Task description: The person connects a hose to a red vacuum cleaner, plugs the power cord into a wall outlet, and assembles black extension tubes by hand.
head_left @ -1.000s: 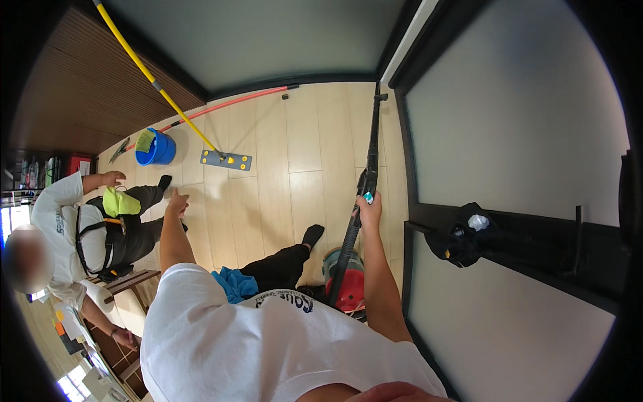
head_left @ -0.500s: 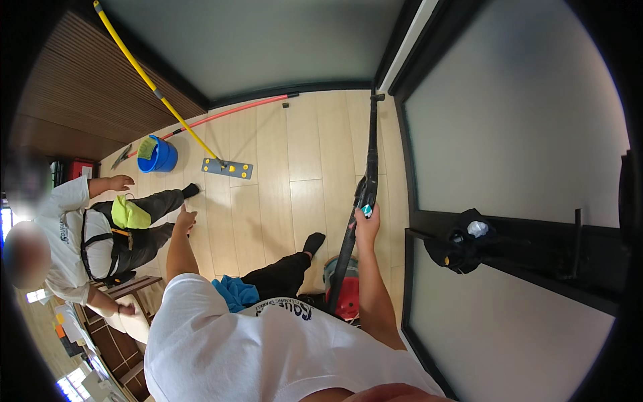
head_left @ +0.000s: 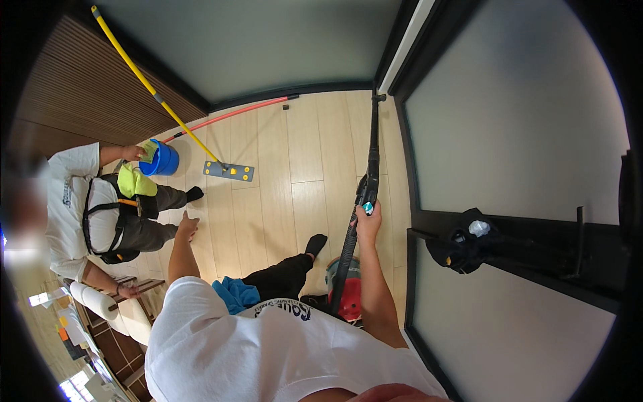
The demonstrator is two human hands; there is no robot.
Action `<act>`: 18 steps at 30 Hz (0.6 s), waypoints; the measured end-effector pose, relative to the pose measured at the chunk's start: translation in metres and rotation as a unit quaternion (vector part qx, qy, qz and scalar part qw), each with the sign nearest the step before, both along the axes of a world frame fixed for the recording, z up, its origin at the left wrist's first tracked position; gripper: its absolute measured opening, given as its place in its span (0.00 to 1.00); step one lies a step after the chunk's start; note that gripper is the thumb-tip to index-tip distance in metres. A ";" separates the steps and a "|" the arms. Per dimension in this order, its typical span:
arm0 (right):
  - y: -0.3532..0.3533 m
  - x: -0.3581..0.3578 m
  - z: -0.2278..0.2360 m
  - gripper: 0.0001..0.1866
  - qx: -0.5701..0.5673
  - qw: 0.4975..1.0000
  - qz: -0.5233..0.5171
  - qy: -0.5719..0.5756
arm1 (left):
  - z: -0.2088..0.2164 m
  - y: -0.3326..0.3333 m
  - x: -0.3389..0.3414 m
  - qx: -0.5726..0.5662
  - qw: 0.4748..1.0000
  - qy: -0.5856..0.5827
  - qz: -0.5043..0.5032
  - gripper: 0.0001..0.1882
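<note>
My right hand [head_left: 368, 224] is wrapped round the handle of a black vacuum cleaner wand [head_left: 374, 147]. The wand stretches away along the floor toward the corner by the frosted panels, and its ribbed hose [head_left: 345, 264] runs back beside my body. Partly hidden by my shirt, a red and grey vacuum cleaner body [head_left: 349, 298] stands close to my right forearm. On the other side my left hand [head_left: 188, 226] is held out over the floor, empty, one finger stretched forward and the others partly bent. A blue cloth [head_left: 236, 293] hangs at my waist.
At the left a co-worker [head_left: 80, 201] touches a green cloth [head_left: 148, 153] on a blue bucket [head_left: 166, 161]. A yellow-handled flat mop [head_left: 229, 171] and a red pole [head_left: 234, 112] lie ahead. Frosted panels [head_left: 516, 120] and a door handle [head_left: 580, 234] are at the right.
The co-worker has leaned toward the bucket, and one of their hands now reaches the green cloth at its rim. My left hand has shifted only slightly; my right keeps its hold on the wand.
</note>
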State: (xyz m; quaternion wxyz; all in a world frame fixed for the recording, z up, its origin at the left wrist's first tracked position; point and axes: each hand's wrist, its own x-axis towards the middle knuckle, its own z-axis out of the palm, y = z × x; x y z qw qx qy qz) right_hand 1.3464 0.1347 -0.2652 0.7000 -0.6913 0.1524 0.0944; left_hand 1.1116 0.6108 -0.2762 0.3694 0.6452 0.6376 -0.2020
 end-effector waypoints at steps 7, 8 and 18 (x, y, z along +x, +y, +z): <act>-0.013 -0.018 0.000 0.19 -0.001 1.000 0.000 0.004 | 0.009 -0.010 -0.020 -0.011 1.000 -0.017 0.003 0.40; -0.014 -0.022 -0.002 0.20 0.000 1.000 -0.003 -0.001 | 0.011 -0.009 -0.025 -0.006 1.000 -0.019 0.004 0.40; -0.021 -0.043 0.009 0.21 0.017 0.998 0.055 0.008 | 0.005 -0.018 -0.050 -0.037 0.999 -0.023 0.029 0.40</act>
